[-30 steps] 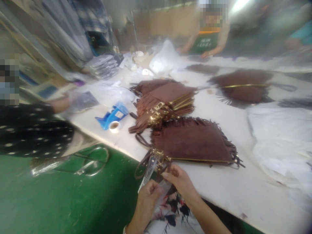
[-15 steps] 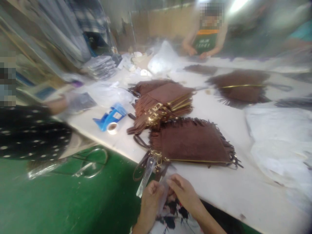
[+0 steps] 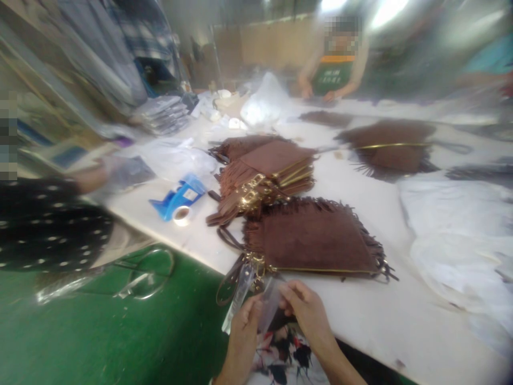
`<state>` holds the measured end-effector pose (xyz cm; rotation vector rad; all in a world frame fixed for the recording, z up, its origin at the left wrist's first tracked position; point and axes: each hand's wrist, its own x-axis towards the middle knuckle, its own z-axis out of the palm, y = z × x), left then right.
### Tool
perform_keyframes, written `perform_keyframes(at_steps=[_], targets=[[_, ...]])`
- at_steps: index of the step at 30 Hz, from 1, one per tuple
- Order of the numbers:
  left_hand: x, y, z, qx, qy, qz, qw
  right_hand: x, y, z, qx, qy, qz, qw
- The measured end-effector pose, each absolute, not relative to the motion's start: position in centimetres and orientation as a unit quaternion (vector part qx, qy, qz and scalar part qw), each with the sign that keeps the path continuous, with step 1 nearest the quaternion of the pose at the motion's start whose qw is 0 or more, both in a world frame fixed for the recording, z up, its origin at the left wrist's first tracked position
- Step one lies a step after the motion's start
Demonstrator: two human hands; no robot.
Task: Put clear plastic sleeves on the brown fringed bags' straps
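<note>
At the near edge of the table [image 3: 360,315] the left hand [image 3: 244,334] and the right hand [image 3: 308,314] meet over a clear plastic piece [image 3: 269,305]. The fingers of both hands are closed on it, the left pinching its lower end and the right its upper side, so that it stands tilted between them, just off the table edge and above a flowered garment [image 3: 286,353]. The picture is blurred, so how the plastic is folded cannot be told.

Just beyond the hands lies a brown fringed bag [image 3: 316,238], flat on the table, with a gold line along its near edge. Its gold hardware [image 3: 254,262] sits at the near left corner, close to the plastic piece, and its dark strap [image 3: 225,280] loops down over the table edge – a second clear strip [image 3: 239,299] hangs beside it.

Behind this bag, touching its fringe, is a stack of similar brown bags [image 3: 268,168]. To the left of the stack stand a blue tape dispenser [image 3: 176,195] and a tape roll [image 3: 182,215], side by side. Farther right lies one more fringed bag [image 3: 390,147], and white plastic sheets [image 3: 457,224] cover the right side of the table.

A person in a black dotted sleeve [image 3: 52,224] leans in at the left – another, in a green apron [image 3: 339,75], works at the far end.
</note>
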<state>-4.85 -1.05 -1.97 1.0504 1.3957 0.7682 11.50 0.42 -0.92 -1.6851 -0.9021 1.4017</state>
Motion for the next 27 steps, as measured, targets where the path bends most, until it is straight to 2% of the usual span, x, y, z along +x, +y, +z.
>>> perform_keyframes(at_steps=[7, 11, 21, 27], targets=[[-4.3, -0.1, -2.4, 0.436, 0.581, 0.345, 0.594, 12.2, 1.7, -0.1, -0.663, -0.373, 0.520, 0.387], [-3.8, 0.5, -2.7, 0.447, 0.600, 0.356, 0.560, 12.4, 2.2, 0.4, -0.651, -0.378, 0.520, 0.404], [-1.3, 2.2, -1.2, 0.391, 0.578, 0.426, 0.576, 10.7, 2.4, -0.3, -0.649, -0.261, 0.532, 0.477], [-0.2, 2.9, -1.6, 0.341, 0.578, 0.461, 0.580, 10.3, 2.2, -0.4, -0.649, -0.282, 0.527, 0.471]])
